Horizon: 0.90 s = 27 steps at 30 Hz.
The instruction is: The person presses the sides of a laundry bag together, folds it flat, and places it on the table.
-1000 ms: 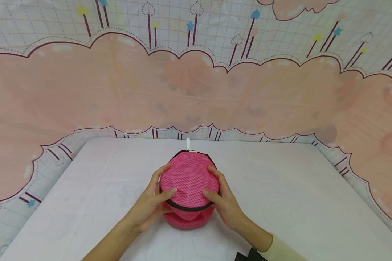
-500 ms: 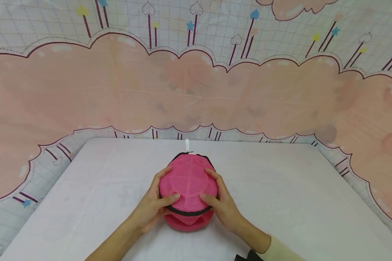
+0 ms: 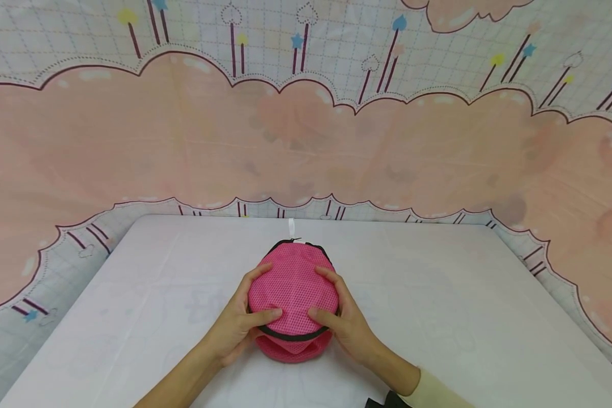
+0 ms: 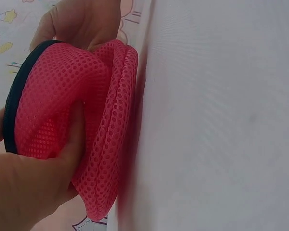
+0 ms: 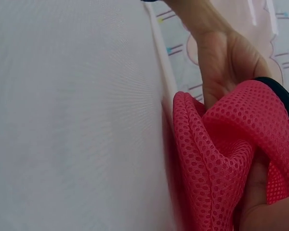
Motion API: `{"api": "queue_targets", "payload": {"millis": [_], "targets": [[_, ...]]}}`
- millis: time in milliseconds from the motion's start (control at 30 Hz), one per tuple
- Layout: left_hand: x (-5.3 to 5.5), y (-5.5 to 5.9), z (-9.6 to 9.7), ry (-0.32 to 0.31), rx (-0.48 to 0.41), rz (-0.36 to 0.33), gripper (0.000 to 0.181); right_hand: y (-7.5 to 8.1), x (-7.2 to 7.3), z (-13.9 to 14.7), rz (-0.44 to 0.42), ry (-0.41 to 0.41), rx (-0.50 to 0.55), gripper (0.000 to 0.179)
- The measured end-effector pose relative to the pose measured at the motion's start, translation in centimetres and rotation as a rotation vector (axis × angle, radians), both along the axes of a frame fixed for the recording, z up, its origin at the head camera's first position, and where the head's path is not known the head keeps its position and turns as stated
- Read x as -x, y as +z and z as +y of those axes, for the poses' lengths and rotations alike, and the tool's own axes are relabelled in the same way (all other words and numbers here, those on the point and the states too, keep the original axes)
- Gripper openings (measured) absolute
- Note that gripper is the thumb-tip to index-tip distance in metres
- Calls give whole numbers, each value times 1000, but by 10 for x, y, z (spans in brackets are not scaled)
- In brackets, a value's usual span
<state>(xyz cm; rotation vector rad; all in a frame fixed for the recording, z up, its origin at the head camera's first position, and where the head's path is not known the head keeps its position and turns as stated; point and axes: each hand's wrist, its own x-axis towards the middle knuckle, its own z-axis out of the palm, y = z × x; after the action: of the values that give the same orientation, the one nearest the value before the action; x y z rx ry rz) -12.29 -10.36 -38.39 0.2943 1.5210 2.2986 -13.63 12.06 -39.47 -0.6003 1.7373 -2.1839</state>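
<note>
A round pink mesh laundry bag (image 3: 294,283) with black zip trim stands partly squashed on the white table. My left hand (image 3: 239,317) grips its left side, the thumb lying over the top panel and the fingers round the edge. On the opposite side my right hand (image 3: 349,323) grips it the same way, thumb on top. In the left wrist view, the side of the mesh bag (image 4: 113,130) folds inward, with left fingers (image 4: 77,130) pressed into the fold. The right wrist view shows a similar crease in the bag (image 5: 202,163) around the right fingers.
A white tag (image 3: 292,228) sticks up from the bag's far end. The white table (image 3: 438,294) spreads out on both sides, its far edge meeting a patterned peach cloth backdrop (image 3: 296,147). A black object (image 3: 387,400) shows by the right sleeve (image 3: 433,388).
The bag's top has tilted slightly down and toward me. Both thumbs have slid a little inward over the top panel, closer to each other.
</note>
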Motion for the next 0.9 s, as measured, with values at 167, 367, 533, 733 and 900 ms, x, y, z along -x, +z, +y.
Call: {"api": "queue_targets", "payload": {"millis": [167,367,533,733,900], "targets": [[0,-1,0,9,13,1,81,0,-1,0,1,6,-5,70],[-1,-2,0,22,29,-8,82,-2,0,-1,0,4,-8,70],[0,-3,1,23,37,-6,82,-4,0,-1,-3,4,-1,70],[-1,-4,1,20,36,-5,82,-4,-2,-2,8,-18,-23,72],[-1,-6,1,21,40,-9,81,-4,-3,-2,12,-23,-29,72]]}}
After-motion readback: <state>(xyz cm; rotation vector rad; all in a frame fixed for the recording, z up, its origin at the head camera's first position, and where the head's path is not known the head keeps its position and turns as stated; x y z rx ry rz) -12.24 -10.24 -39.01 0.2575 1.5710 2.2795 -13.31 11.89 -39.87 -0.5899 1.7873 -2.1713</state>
